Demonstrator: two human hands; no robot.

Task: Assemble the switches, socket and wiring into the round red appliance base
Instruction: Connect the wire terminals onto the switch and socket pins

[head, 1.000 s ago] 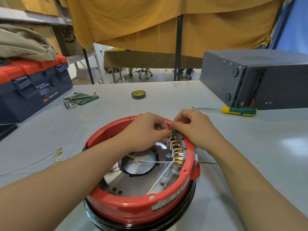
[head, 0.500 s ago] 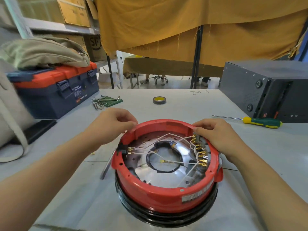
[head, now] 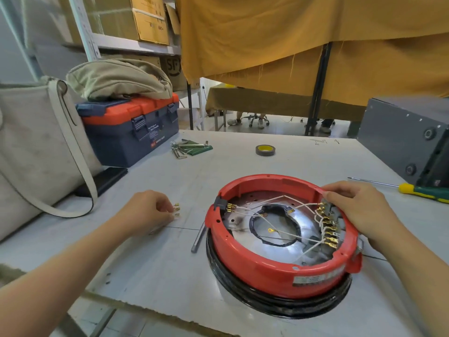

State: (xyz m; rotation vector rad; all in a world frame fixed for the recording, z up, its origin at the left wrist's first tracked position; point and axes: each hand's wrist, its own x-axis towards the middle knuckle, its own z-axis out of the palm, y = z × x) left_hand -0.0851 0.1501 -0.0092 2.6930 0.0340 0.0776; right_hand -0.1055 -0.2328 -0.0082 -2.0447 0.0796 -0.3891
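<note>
Head view looks down on a grey table with the red base standing open side up near its front edge, right of the middle, on a black ring. Inside the base, white wires cross a shiny metal plate with a black-edged round hole; a black socket with brass pins sits in the left wall, and a row of brass terminals runs along the right wall. The right hand rests on the right rim, fingers curled, thumb and forefinger pinched at the topmost terminal — what exactly they hold I cannot tell. The left hand lies on the table well left of the base, fingertips drawn together and pinching loose wire ends with brass connectors. A grey rod lies on the table just beside the base's left side. Toward the far edge sit a tape roll and a set of hex keys; a toolbox with a beige bag on top occupies the far left corner, with a pale tote at the left edge and a dark flat slab beside it. A screwdriver lies at the right edge — in front of a grey box.
</note>
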